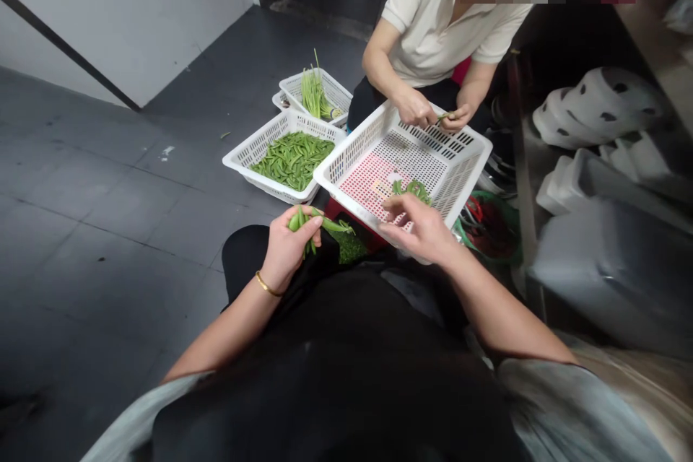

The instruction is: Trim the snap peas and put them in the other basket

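My left hand (292, 242) is closed around several green pea pods (310, 222), whose ends stick out past the thumb and fingers. My right hand (419, 227) hovers over the near rim of a white slotted basket (351, 211), its fingers apart and curved, with nothing visible in them. A small heap of green pods or trimmings (414, 190) lies in that basket, just beyond my right fingertips. Left of it, a second white basket (238, 159) holds a large pile of pea pods (295, 159).
Opposite me a co-worker's hands (433, 115) hold a pod over the basket's far rim. Behind the pile, another basket (289, 86) carries long green stalks (314, 94). A green basin (492, 227) sits at right, near grey bins (611, 267). Dark floor tiles (108, 195) spread left.
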Motion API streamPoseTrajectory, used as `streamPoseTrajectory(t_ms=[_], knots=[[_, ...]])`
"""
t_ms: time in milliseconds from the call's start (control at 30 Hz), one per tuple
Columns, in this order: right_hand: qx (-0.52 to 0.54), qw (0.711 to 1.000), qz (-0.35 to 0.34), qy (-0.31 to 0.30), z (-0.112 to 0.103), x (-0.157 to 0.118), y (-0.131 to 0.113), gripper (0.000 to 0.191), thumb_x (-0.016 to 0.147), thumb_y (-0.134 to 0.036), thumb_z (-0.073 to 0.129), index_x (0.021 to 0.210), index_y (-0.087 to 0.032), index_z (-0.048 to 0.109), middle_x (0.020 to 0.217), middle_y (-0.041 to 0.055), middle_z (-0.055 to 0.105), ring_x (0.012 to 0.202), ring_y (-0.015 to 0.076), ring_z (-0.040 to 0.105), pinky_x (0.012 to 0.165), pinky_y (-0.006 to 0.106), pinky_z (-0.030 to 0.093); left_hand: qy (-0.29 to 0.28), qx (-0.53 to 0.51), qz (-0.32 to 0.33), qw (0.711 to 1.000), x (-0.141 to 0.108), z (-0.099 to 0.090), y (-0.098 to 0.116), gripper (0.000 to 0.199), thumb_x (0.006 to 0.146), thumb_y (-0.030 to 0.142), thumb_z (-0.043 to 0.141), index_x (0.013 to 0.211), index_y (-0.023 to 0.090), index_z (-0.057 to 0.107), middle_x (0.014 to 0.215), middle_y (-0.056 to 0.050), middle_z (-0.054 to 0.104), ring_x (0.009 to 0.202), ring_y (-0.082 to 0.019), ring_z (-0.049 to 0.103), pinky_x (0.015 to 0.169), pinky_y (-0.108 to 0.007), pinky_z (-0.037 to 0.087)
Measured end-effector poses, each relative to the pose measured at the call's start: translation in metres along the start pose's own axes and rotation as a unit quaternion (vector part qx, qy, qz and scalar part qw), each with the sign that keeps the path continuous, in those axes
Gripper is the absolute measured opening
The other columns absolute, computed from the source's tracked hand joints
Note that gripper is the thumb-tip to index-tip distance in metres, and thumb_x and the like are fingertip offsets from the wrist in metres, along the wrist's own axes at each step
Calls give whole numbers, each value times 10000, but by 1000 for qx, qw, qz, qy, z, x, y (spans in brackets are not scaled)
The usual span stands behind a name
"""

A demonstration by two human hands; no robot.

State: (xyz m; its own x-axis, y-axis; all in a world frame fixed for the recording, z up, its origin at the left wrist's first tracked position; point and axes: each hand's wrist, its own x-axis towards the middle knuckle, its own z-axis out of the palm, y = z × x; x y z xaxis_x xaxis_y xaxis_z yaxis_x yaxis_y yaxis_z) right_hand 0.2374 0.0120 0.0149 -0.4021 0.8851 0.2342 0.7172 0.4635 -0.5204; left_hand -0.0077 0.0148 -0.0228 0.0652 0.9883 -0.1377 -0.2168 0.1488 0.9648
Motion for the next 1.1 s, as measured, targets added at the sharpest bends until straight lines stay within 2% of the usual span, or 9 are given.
streamPoseTrajectory(t_ms=[167,333,433,533,700,800,867,1000,1100], knots=[[4,991,-47,-124,34,15,-21,250,937,-324,428,787,-179,565,735,38,609,670,143,569,605,233,381,-24,82,19,996,-11,9,6,195,739,280,709,871,146,658,518,14,572,468,-97,504,507,-214,406],[149,987,61,0,49,20,-20,333,963,-289,342,693,-183,506,571,-27,522,553,90,506,597,191,370,-47,16,-63,997,-17,16,-15,189,717,279,716,819,139,643,666,-39,670,448,-90,494,458,-220,417],[132,991,30,-20,45,15,-17,316,947,-288,379,671,-184,493,587,-26,516,555,89,489,588,194,353,-72,74,-123,987,-12,3,-19,261,674,261,747,887,127,678,645,-39,667,413,-80,469,406,-202,384],[100,990,-44,-85,41,9,-17,317,948,-298,392,665,-186,480,616,-17,517,572,97,480,581,205,337,-36,113,-87,989,-6,-10,-8,323,664,252,753,966,150,700,762,-57,699,440,-74,486,427,-197,403],[118,984,-72,-111,48,5,-20,315,959,-294,370,704,-175,511,648,1,547,600,107,509,590,210,362,-161,171,-27,972,-4,2,3,163,566,163,804,690,152,698,635,-18,659,541,-109,546,505,-191,432],[126,982,-41,-136,44,-2,-15,340,967,-290,351,741,-166,574,722,24,619,673,112,570,652,212,400,-78,99,-36,991,5,-4,-3,122,671,227,746,695,157,650,523,10,599,448,-92,510,443,-187,401],[126,963,-23,-239,35,-5,-4,285,935,-362,443,828,-175,630,761,19,659,687,118,599,651,211,413,22,-2,-36,999,17,-22,-6,141,698,258,724,724,171,616,501,20,591,413,-95,507,413,-192,405],[54,900,136,-410,14,12,55,563,771,-577,612,1190,-202,589,797,25,703,627,139,625,585,218,431,94,-147,-75,982,38,-53,-5,196,655,262,731,666,171,558,628,-22,676,500,-121,586,400,-192,434],[-208,861,359,-295,15,42,119,495,888,-534,452,1095,-134,658,1003,139,691,880,203,652,739,261,463,40,-184,-151,970,39,-47,-5,176,656,237,713,721,161,568,671,-43,687,555,-138,614,407,-185,440]])
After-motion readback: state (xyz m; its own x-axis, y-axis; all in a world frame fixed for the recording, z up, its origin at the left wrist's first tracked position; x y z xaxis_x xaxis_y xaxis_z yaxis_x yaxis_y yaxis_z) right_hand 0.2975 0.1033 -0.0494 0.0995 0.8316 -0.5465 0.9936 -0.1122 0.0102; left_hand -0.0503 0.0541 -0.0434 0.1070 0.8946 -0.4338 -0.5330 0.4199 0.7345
